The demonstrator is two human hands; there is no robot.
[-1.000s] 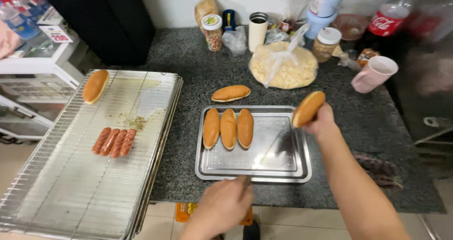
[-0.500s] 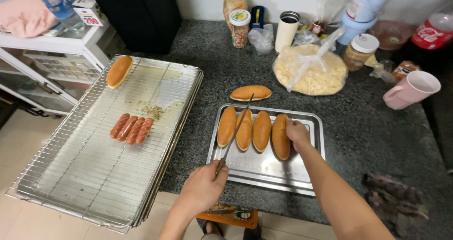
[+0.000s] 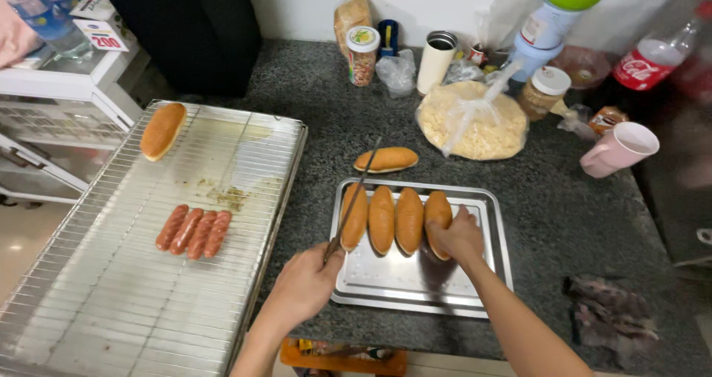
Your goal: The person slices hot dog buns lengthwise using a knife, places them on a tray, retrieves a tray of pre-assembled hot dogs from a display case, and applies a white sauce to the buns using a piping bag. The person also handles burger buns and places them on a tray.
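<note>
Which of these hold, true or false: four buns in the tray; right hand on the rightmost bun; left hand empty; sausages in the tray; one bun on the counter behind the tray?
1. Four buns lie in the metal tray. True.
2. The right hand rests on the rightmost bun. True.
3. The left hand is empty. False: it holds a knife.
4. The sausages are in the tray. False: they lie on the wire rack.
5. One bun lies on the counter behind the tray. True.
</note>
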